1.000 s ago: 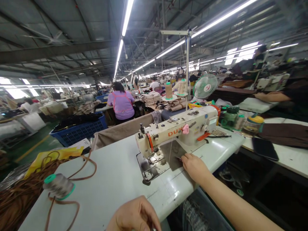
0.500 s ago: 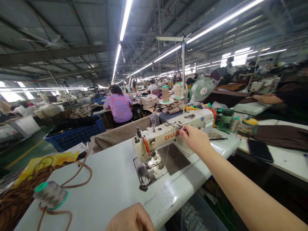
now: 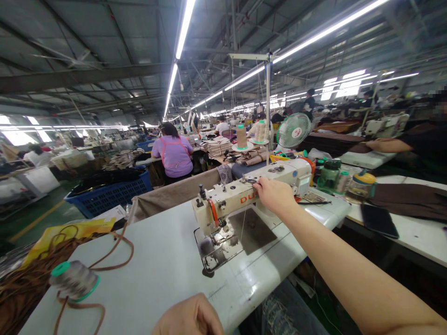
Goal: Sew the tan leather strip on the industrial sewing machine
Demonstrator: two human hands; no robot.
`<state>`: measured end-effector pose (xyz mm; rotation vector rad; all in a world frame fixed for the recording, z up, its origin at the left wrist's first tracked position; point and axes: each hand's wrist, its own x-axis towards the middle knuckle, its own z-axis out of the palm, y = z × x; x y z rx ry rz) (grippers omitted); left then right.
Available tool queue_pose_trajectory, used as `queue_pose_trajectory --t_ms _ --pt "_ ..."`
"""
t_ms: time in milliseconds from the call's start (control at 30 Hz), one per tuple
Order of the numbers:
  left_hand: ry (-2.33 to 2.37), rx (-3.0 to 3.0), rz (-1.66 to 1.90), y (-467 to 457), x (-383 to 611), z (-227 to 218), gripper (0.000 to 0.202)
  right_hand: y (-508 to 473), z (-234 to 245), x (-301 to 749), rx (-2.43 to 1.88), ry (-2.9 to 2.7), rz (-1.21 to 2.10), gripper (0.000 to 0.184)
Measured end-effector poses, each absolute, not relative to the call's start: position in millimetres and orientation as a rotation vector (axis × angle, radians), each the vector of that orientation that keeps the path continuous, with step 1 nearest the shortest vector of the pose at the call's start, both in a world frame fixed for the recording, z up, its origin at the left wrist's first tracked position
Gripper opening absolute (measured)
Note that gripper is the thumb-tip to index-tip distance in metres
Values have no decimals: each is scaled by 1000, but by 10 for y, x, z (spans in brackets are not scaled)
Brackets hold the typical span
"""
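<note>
Sewing machine (image 3: 228, 194) sits on the table (image 3: 157, 260). The right hand (image 3: 275, 194) touches a small metal tool (image 3: 250, 180) on the machine's top. The left hand (image 3: 190, 317) is curled nearby; I can't tell if either grip holds anything.

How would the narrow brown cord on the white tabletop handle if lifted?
The narrow brown cord would probably hang floppy, since it lies in loose curves. It looks light, being thin. Lifting might nudge the grey thread cone with green ends, as the cord runs close to it.
</note>
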<state>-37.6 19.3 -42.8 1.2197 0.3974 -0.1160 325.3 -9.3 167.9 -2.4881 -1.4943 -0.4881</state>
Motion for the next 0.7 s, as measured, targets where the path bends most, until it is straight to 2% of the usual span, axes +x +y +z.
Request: queue_pose_trajectory --t_ms 133,233,433,600,700 --pt "274 1221 -99 224 -334 -278 61 -203 1648 3176 -2485 -1478 -476 35" --pt "178 1167 6 211 -285 -183 61 -361 1555 3012 -2427 -1493 -373 36" --pt "278 928 577 167 -186 -118 41 -644 1145 2505 -2246 -1643 227 29" --pt "404 688 922 211 -157 -89 43 -788 738 2135 -2101 -1778 755 31" --pt "420 638 977 222 -145 -67 43 -851 589 2001 -2076 -1818 886 30"
